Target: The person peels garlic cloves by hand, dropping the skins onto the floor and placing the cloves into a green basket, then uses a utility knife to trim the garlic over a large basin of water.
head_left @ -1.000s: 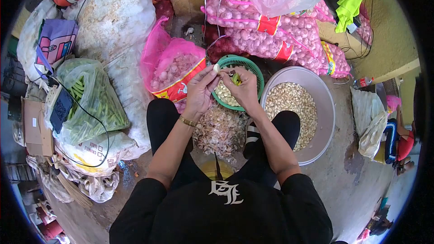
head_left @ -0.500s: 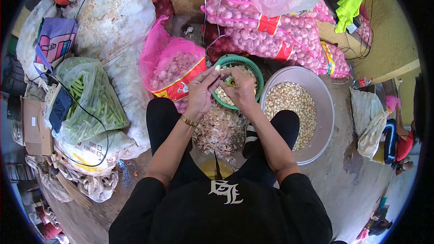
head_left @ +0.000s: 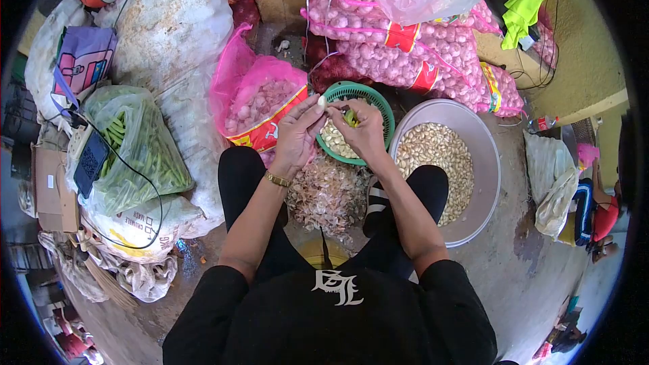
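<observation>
Between the thumb and fingers of my left hand is a pale garlic clove. My right hand is closed around a small yellow-green tool, most of it hidden by the fingers; its thumb comes close to the clove. Both hands are over the left part of a green plastic basket holding peeled cloves. Below them, a heap of garlic skins lies on the floor between my legs. To the right stands a wide pale tub with many unpeeled-looking cloves.
An open pink mesh bag of garlic stands left of the basket. Full mesh sacks are stacked behind. At left are a plastic bag of green pods and large white sacks. Another person is at the far right.
My right hand has shifted slightly and turned, so its fingers curl more and the yellow-green tool sits a little higher. The clove in my left hand has moved slightly left.
</observation>
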Action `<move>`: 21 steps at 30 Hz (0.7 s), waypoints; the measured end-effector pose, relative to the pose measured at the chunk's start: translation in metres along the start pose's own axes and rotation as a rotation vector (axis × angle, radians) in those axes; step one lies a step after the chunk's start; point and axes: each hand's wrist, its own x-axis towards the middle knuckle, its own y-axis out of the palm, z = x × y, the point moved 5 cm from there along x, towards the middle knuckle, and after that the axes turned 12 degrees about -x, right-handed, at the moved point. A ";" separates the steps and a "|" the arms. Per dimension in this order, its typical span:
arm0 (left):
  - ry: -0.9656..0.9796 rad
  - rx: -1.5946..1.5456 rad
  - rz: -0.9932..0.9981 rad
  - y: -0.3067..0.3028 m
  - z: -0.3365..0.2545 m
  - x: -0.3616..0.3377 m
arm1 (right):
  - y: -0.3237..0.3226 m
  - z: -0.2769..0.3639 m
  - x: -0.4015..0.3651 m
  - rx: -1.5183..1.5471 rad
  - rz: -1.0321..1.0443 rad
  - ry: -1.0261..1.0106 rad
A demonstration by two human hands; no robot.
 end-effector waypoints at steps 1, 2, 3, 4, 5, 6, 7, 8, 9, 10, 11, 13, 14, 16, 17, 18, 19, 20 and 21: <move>0.018 0.015 -0.023 0.001 -0.002 -0.001 | 0.001 -0.001 -0.001 0.001 0.000 0.000; 0.018 0.015 -0.024 0.003 -0.003 -0.002 | 0.002 -0.005 -0.002 0.026 0.015 0.021; 0.038 0.088 -0.007 0.005 -0.006 -0.003 | 0.003 -0.007 -0.002 0.050 0.029 0.040; 0.059 0.161 0.010 0.007 -0.008 -0.003 | 0.002 -0.007 -0.002 0.050 0.030 0.038; 0.060 0.161 0.010 0.006 -0.007 -0.003 | 0.003 -0.007 -0.003 0.065 0.059 0.069; 0.075 0.172 0.031 0.007 -0.007 -0.003 | 0.004 -0.008 -0.004 0.080 0.088 0.101; 0.089 0.183 0.053 0.008 -0.007 -0.003 | 0.004 -0.009 -0.004 0.080 0.089 0.101; 0.089 0.183 0.053 0.007 -0.007 -0.004 | 0.005 -0.009 -0.005 0.068 0.089 0.095; 0.106 0.188 0.059 0.009 -0.009 -0.004 | 0.005 -0.009 -0.005 0.056 0.089 0.090; 0.123 0.193 0.065 0.011 -0.010 -0.005 | 0.005 -0.009 -0.005 0.055 0.089 0.090; 0.123 0.192 0.065 0.008 -0.010 -0.004 | 0.005 -0.008 -0.004 0.066 0.073 0.075; 0.161 0.309 0.026 0.002 -0.012 -0.002 | 0.006 -0.007 -0.005 0.079 0.055 0.062; 0.161 0.309 0.026 0.000 -0.010 -0.001 | 0.006 -0.007 -0.005 0.086 0.033 0.057; 0.303 0.362 0.089 0.006 -0.013 -0.004 | 0.007 -0.008 -0.006 0.092 0.012 0.053; 0.302 0.362 0.089 0.006 -0.013 -0.003 | 0.009 -0.011 -0.007 0.101 0.020 0.094; 0.312 0.385 0.088 0.005 -0.014 -0.003 | 0.009 -0.013 -0.008 0.109 0.029 0.136; 0.321 0.408 0.086 0.005 -0.014 -0.004 | 0.009 -0.012 -0.009 0.109 0.030 0.137; 0.320 0.408 0.085 0.004 -0.013 -0.004 | 0.009 -0.012 -0.009 0.085 0.027 0.148; 0.315 0.398 0.092 0.005 -0.012 -0.003 | 0.008 -0.011 -0.008 0.061 0.024 0.158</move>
